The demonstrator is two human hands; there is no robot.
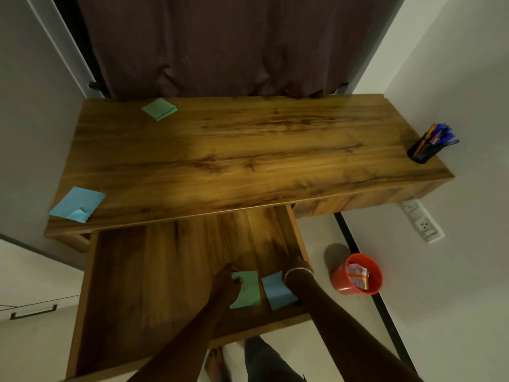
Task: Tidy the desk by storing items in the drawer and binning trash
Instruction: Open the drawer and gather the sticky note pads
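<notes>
The wooden desk's (248, 150) drawer (91, 299) is pulled out towards me. My left hand (227, 283) reaches into it and grips the left edge of a green sticky-note pad (249, 290), thumb on top. A blue sticky-note pad (276, 292) lies just right of it in the drawer's narrow right section, partly under my right wrist. My right hand (296, 267) rests by the drawer's right wall with nothing visibly in it. On the desktop lie another green pad (159, 108) at the back left and another blue pad (77, 204) at the front left corner.
A black pen holder (425, 150) full of pens stands at the desk's right end. A red bin (340, 281) with a wrapper inside sits on the floor right of the drawer. A wall socket (424, 226) is beyond it. A dark curtain hangs behind the desk.
</notes>
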